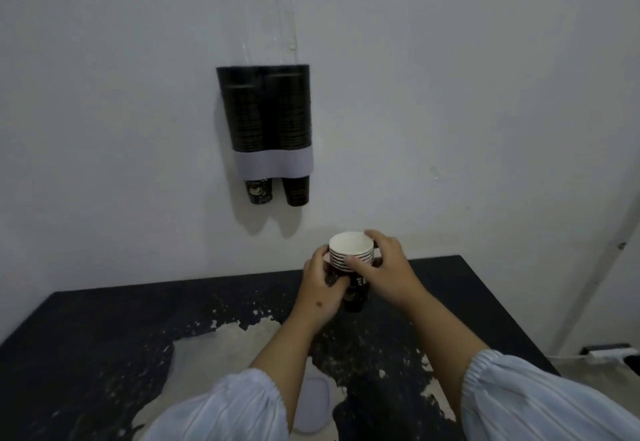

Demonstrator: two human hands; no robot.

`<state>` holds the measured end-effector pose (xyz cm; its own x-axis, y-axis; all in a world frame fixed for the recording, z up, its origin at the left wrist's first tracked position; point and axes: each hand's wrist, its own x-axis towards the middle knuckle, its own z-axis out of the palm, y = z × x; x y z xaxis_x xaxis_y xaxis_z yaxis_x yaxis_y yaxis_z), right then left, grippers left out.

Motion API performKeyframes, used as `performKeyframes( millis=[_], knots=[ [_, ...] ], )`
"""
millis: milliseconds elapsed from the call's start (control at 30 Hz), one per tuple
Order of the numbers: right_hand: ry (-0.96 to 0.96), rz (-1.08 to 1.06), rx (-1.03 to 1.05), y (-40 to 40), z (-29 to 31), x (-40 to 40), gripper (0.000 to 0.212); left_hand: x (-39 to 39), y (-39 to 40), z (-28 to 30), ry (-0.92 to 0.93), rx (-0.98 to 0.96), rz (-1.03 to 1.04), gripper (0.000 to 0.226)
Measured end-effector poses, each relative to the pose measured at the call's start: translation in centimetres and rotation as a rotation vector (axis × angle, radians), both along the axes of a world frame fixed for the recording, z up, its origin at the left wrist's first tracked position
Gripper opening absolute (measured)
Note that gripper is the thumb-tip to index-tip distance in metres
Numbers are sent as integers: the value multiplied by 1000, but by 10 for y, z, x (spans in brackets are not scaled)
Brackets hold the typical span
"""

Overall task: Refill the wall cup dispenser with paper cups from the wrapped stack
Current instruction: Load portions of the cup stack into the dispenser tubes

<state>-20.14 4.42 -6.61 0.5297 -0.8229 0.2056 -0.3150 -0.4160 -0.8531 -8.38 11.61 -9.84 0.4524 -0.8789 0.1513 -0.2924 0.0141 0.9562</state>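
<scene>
A short stack of dark paper cups [350, 257] with white insides is held upright over the far edge of the black table [104, 336]. My left hand [322, 284] grips the stack's left side low down. My right hand [384, 267] curls round its rims from the right. On the wall above hangs the two-tube cup dispenser [266, 122], dark and see-through, with a pale band near its bottom. Both tubes are packed with cups, and one cup pokes out under each tube. No wrapper is visible on the held stack.
The table's black surface is worn through to a pale patch [235, 343] in the middle. A white slipper [313, 406] shows below my left sleeve. At the far right a door frame [602, 267] runs down to a power strip [609, 352] on the floor.
</scene>
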Motion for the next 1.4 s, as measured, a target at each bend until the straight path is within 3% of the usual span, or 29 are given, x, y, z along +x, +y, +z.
performKeyframes(
  millis=[167, 367, 600, 1033, 1267, 1400],
  knots=[
    [-140, 49, -72, -4, 60, 39, 70, 38, -5, 66, -75, -114, 80, 53],
    [-301, 71, -177, -3, 132, 88, 49, 83, -5, 143, -216, -245, 119, 58],
    [-403, 113, -369, -12, 211, 147, 48, 138, -11, 229, -369, -398, 207, 60],
    [-615, 109, -566, -48, 275, 217, 52, 201, -45, 313, -480, -588, 138, 59],
    [-534, 96, -566, -75, 265, 245, 52, 232, -67, 303, -512, -536, 144, 54],
    [-172, -144, -617, -84, 254, 254, 55, 247, -73, 283, -562, -441, 209, 53]
  ],
)
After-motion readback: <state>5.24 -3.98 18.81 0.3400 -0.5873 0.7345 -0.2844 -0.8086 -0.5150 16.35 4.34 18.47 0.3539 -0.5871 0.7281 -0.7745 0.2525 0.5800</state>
